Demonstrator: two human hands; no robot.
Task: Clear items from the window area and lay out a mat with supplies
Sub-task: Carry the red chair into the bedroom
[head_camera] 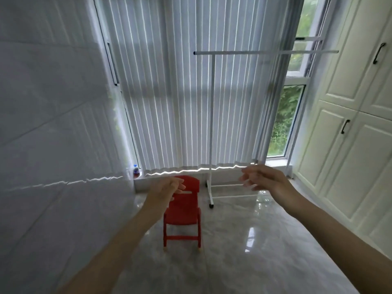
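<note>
A small red plastic chair [183,215] stands on the marble floor below the window, its back toward the sill. My left hand [164,192] reaches out in front of the chair's backrest with loosely bent fingers and holds nothing. My right hand [263,178] hovers further right, fingers relaxed, empty, in front of the base of a white clothes rack [212,115]. A small bottle [136,170] with dark liquid stands on the window sill's left end.
Grey vertical blinds [191,92] cover most of the window; a strip at the right shows greenery. A tiled wall [53,124] runs along the left. White cabinets [350,124] with dark handles line the right. Glossy marble floor [244,251] stretches toward me.
</note>
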